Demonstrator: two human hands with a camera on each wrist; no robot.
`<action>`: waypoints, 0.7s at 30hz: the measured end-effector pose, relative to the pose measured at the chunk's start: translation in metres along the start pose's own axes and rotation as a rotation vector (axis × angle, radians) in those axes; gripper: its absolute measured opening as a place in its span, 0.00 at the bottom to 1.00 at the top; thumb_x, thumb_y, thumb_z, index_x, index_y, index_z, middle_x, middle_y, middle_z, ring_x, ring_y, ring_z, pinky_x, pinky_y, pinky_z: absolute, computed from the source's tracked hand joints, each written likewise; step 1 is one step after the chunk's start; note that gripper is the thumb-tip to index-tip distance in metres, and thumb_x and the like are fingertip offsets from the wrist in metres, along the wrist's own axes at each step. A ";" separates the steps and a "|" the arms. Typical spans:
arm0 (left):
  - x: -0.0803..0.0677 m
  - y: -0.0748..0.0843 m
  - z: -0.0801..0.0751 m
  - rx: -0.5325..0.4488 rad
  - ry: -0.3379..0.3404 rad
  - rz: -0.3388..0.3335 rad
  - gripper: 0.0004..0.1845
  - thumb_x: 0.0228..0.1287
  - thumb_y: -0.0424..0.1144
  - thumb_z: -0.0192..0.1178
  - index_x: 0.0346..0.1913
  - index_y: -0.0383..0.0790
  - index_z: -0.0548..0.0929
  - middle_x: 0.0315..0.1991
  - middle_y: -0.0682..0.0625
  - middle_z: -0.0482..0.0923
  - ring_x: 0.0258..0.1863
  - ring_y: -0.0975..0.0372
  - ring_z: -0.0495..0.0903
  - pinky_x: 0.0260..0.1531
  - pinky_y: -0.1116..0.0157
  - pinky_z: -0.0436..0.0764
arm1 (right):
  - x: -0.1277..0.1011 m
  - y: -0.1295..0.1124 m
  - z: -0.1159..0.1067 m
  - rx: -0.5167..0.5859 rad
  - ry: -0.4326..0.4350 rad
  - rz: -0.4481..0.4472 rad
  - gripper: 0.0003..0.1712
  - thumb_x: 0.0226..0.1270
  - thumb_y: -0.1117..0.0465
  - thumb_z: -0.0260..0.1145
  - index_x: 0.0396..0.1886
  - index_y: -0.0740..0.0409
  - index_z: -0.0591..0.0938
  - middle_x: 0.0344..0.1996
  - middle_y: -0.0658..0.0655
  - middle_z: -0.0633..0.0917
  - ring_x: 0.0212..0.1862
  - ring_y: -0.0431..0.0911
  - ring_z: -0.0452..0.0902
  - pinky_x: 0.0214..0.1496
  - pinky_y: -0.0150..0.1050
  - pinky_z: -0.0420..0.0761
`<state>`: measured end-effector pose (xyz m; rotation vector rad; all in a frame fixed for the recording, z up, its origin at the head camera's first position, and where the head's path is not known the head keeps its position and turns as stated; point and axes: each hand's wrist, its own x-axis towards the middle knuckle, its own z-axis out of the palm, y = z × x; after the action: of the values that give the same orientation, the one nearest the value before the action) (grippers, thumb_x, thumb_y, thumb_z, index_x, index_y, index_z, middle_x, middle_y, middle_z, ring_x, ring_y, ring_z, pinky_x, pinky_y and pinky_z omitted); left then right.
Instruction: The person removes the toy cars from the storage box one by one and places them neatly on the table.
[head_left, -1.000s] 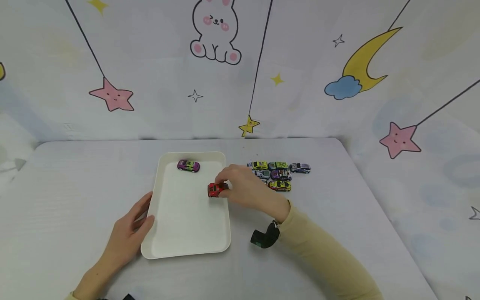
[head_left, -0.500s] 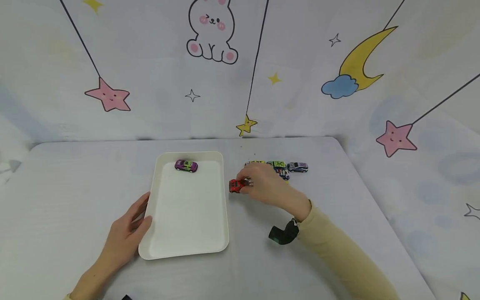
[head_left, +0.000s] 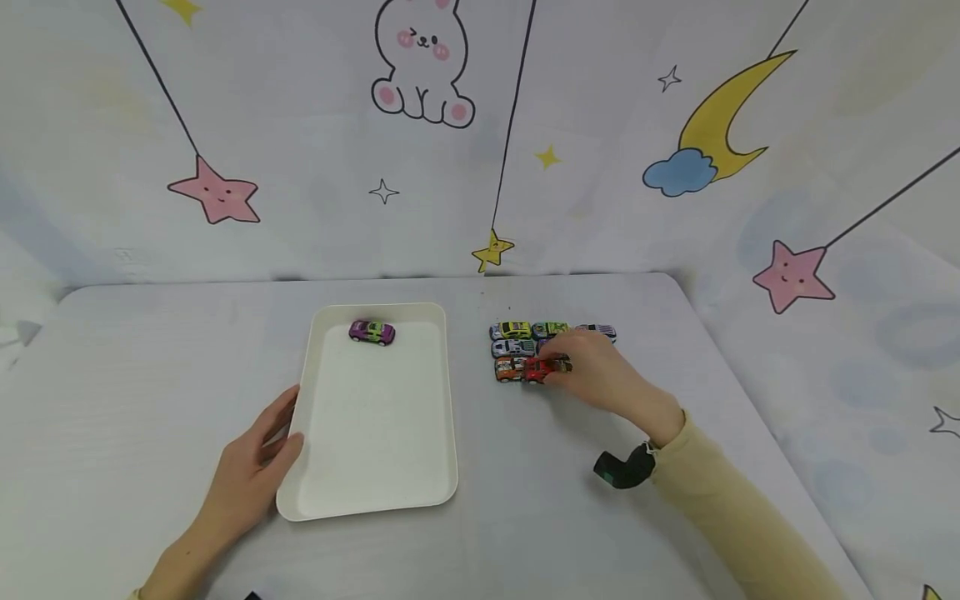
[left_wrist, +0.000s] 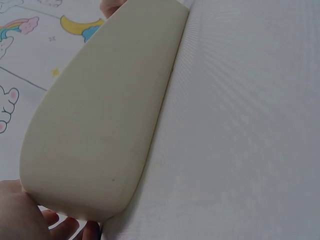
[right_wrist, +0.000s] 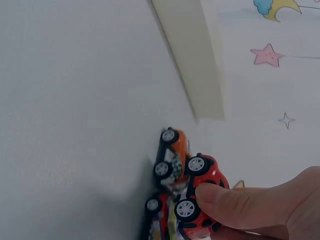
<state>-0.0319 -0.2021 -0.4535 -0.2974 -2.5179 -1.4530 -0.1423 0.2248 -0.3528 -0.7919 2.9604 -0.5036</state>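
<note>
A pale grey table (head_left: 675, 500) stands before a wall cloth (head_left: 600, 167) printed with a rabbit, stars and a moon. The right hand (head_left: 600, 375) pinches a small red toy car (head_left: 537, 370) between thumb and fingers and holds it at the near edge of a cluster of small toy cars (head_left: 525, 337), touching an orange toy car (head_left: 509, 368) on its left. To the left lies a white rectangular plastic tray (head_left: 375, 467); a purple and green toy car (head_left: 372, 332) sits at its far end. The left hand (head_left: 255, 467) rests with relaxed fingers against the tray's near left rim.
</note>
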 end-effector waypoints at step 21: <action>0.000 0.000 0.001 0.005 0.003 0.003 0.31 0.72 0.29 0.56 0.76 0.46 0.64 0.69 0.37 0.71 0.62 0.82 0.69 0.51 0.86 0.73 | -0.026 0.085 -0.012 -0.051 0.077 0.059 0.15 0.55 0.70 0.75 0.44 0.65 0.87 0.45 0.65 0.88 0.50 0.61 0.82 0.52 0.59 0.81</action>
<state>-0.0315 -0.2014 -0.4535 -0.2982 -2.5169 -1.4449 -0.1620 0.3103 -0.3696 -0.7017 3.0685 -0.4672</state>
